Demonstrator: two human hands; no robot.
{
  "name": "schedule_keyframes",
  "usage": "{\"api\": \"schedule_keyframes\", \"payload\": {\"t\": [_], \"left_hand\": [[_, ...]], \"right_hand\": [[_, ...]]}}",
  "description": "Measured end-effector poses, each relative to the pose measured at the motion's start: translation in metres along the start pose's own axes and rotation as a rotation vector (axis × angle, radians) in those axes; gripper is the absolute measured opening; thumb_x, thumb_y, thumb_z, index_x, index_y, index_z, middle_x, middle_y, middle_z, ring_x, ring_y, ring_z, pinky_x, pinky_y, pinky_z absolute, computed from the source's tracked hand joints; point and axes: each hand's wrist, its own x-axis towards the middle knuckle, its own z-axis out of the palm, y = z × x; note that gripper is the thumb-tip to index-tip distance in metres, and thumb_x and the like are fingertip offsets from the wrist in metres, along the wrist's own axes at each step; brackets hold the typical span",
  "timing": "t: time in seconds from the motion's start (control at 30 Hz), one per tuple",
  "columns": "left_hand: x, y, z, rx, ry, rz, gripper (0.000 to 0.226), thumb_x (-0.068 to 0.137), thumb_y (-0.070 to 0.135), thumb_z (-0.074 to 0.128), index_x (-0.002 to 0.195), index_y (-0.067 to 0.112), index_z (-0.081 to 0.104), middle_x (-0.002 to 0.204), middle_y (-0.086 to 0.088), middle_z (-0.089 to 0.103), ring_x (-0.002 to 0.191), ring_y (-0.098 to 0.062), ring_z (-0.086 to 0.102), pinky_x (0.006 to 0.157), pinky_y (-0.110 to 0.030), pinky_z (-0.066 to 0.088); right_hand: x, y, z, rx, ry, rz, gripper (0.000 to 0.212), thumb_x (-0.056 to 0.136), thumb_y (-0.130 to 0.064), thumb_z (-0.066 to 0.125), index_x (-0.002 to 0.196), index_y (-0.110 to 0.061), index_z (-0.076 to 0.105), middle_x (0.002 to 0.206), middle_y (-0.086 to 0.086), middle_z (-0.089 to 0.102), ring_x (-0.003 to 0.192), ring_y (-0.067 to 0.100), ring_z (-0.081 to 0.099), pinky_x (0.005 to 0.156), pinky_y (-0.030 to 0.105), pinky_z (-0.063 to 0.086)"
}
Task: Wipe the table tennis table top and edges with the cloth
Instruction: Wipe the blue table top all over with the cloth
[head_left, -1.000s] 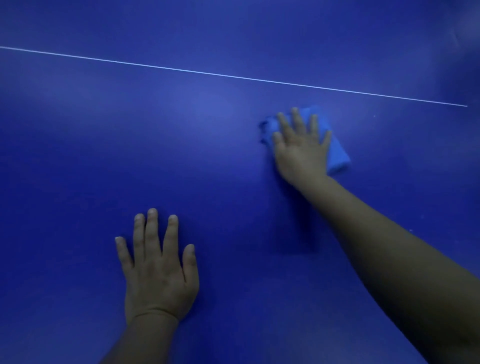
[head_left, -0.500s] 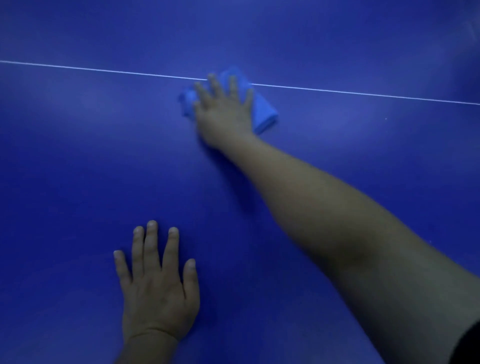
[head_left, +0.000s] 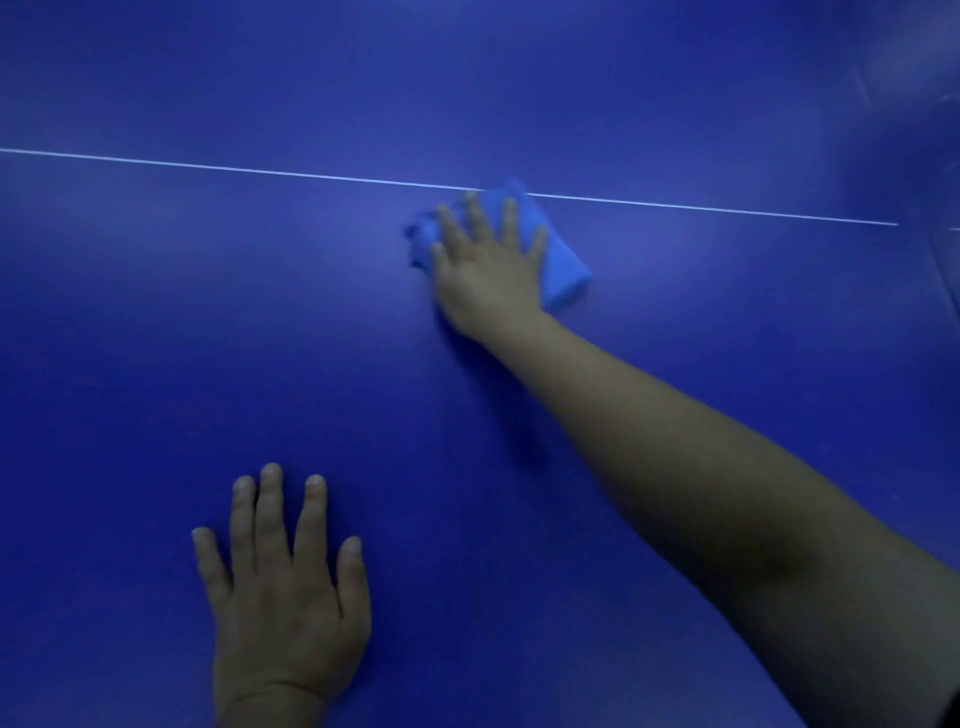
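Dim blue counter (head_left: 156, 322) fills the frame. Lower left: left hand (head_left: 283, 597) flat, fingers straight, bracing, holding nothing. Upper centre: right hand (head_left: 485, 265) spread flat, pressing the cloth (head_left: 563, 260) down, no curled grip. Cloth is lighter blue, folded into a pad, far corner over the white line (head_left: 208, 167). Best practice, I judge: even palm pressure, overlapping strokes, pad kept folded.

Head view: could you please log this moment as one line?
right hand flat on cloth at white line | left hand flat on table
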Motion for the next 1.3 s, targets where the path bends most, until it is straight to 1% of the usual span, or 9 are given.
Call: {"api": "schedule_keyframes", "payload": {"t": [0.1,0.27,0.33,0.6,0.83,1.0,1.17,1.23,1.3], "left_hand": [[0.0,0.001,0.0,-0.013,0.004,-0.004,0.069,0.092,0.047,0.034,0.148,0.008,0.045,0.164,-0.015,0.024,0.155,-0.03,0.012,0.123,-0.051,-0.008],[0.002,0.0,0.0,-0.006,-0.018,-0.004,0.069,0.093,0.048,0.033,0.149,0.009,0.043,0.164,-0.015,0.023,0.155,-0.029,0.009,0.123,-0.047,-0.012],[0.001,0.001,0.0,0.001,-0.02,-0.003,0.069,0.093,0.048,0.033,0.149,0.009,0.043,0.164,-0.015,0.023,0.155,-0.03,0.01,0.123,-0.051,-0.009],[0.001,0.001,-0.001,0.008,-0.018,-0.006,0.069,0.093,0.048,0.033,0.148,0.008,0.045,0.163,-0.016,0.025,0.154,-0.031,0.012,0.122,-0.05,-0.01],[0.002,0.002,-0.003,0.038,-0.031,-0.008,0.069,0.093,0.048,0.032,0.148,0.008,0.044,0.162,-0.017,0.026,0.154,-0.032,0.012,0.122,-0.045,-0.012],[0.002,0.003,-0.004,0.038,-0.037,-0.018,0.069,0.094,0.048,0.031,0.149,0.008,0.043,0.162,-0.017,0.024,0.154,-0.031,0.01,0.121,-0.046,-0.014],[0.001,0.002,-0.005,0.019,-0.04,-0.014,0.068,0.095,0.049,0.03,0.151,0.013,0.042,0.162,-0.017,0.023,0.154,-0.033,0.01,0.121,-0.049,-0.012],[0.003,0.002,-0.004,0.009,-0.038,-0.014,0.069,0.094,0.05,0.029,0.151,0.013,0.042,0.163,-0.017,0.023,0.154,-0.032,0.009,0.121,-0.05,-0.012],[0.003,0.001,-0.003,0.019,-0.047,-0.009,0.069,0.095,0.051,0.028,0.152,0.014,0.04,0.163,-0.017,0.021,0.155,-0.032,0.006,0.121,-0.051,-0.012]], "right_hand": [[0.024,0.011,-0.008,-0.037,-0.052,-0.091,0.054,0.107,-0.047,0.02,0.159,-0.038,0.016,0.169,-0.008,0.006,0.155,0.031,0.0,0.118,0.065,0.0],[0.029,0.163,-0.031,0.107,0.056,0.549,0.054,0.106,-0.048,0.018,0.159,-0.04,0.016,0.169,-0.009,0.006,0.155,0.033,0.0,0.118,0.068,0.0],[0.009,0.183,-0.034,0.118,0.063,0.579,0.055,0.106,-0.047,0.019,0.16,-0.038,0.017,0.169,-0.007,0.007,0.155,0.033,0.001,0.119,0.067,0.002],[-0.095,0.113,0.004,-0.085,-0.066,-0.383,0.059,0.1,-0.054,0.02,0.155,-0.037,0.035,0.166,-0.006,0.025,0.154,0.031,0.016,0.119,0.061,0.008],[0.023,0.193,-0.033,-0.086,-0.022,0.052,0.061,0.1,-0.055,0.02,0.159,-0.039,0.02,0.169,-0.009,0.011,0.155,0.032,0.005,0.12,0.062,0.007],[-0.062,0.192,-0.016,-0.196,-0.038,-0.384,0.06,0.099,-0.052,0.025,0.156,-0.033,0.029,0.164,0.003,0.03,0.15,0.041,0.023,0.113,0.07,0.02],[-0.2,0.192,-0.007,-0.217,-0.146,-0.998,0.052,0.105,-0.049,0.033,0.153,-0.031,0.042,0.164,0.003,0.03,0.152,0.043,0.018,0.117,0.068,0.011],[-0.17,0.204,-0.011,-0.238,-0.152,-1.017,0.053,0.104,-0.054,0.029,0.152,-0.033,0.041,0.163,0.004,0.031,0.15,0.044,0.022,0.115,0.07,0.013],[-0.11,0.214,-0.012,-0.234,-0.073,-0.683,0.058,0.102,-0.062,0.02,0.153,-0.036,0.031,0.162,0.006,0.032,0.147,0.047,0.026,0.11,0.076,0.02]]}}
